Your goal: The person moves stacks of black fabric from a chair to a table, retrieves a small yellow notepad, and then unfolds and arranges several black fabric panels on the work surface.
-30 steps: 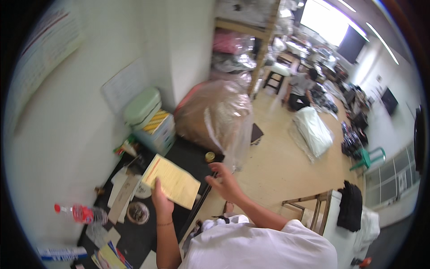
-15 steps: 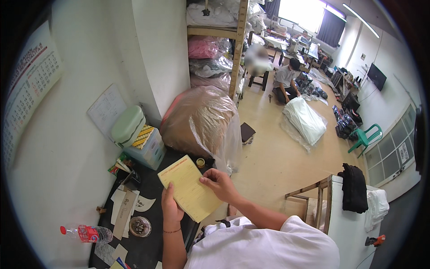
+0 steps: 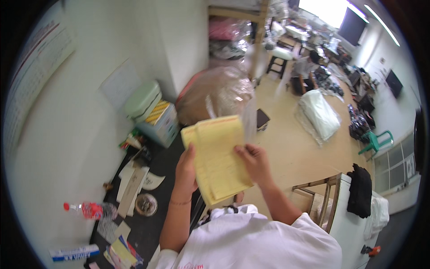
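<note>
My left grip (image 3: pixel 184 172) is closed on one side of the flat, rectangular yellow sheets (image 3: pixel 219 168), thumb laid over them; my right grip (image 3: pixel 256 165) pinches their opposite edge. The thin yellow sheets overlap unevenly, up in front of me by the black desk (image 3: pixel 169 166). Beyond them bulges a rounded, crinkled, glossy plastic bag (image 3: pixel 219 94).

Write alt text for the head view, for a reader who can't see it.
Yellow sheets are held bare-handed between the left grip and right grip. At left, a black desk bears a bottle; at upper right, a person is low on the floor by a white bundle.
</note>
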Available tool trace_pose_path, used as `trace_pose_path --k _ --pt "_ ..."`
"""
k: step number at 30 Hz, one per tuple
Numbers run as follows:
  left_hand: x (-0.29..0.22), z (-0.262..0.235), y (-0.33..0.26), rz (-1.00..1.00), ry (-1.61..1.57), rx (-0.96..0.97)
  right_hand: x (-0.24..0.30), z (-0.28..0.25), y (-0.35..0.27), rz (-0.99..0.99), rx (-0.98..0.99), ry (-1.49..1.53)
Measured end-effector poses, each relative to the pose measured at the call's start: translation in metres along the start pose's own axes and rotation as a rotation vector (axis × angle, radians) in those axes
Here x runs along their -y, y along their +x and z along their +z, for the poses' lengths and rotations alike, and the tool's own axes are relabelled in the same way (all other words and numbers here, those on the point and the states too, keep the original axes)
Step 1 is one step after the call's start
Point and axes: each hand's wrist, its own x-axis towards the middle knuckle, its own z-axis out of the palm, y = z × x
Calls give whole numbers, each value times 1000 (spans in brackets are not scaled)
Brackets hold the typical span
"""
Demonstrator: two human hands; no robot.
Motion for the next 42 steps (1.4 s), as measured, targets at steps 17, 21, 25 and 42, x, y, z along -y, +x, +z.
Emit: trace_pose_path --k 17,21,25,42 --pt "-30 10 10 -12 -43 95 23 -3 9 -167 -37 41" --pt "-32 13 9 -11 -41 107 27 1 7 -173 -11 87" --pt "-37 17 9 23 25 134 26 -1 9 -190 -22 46" --pt "-29 6 11 14 40 86 18 -7 18 -171 -46 -67"
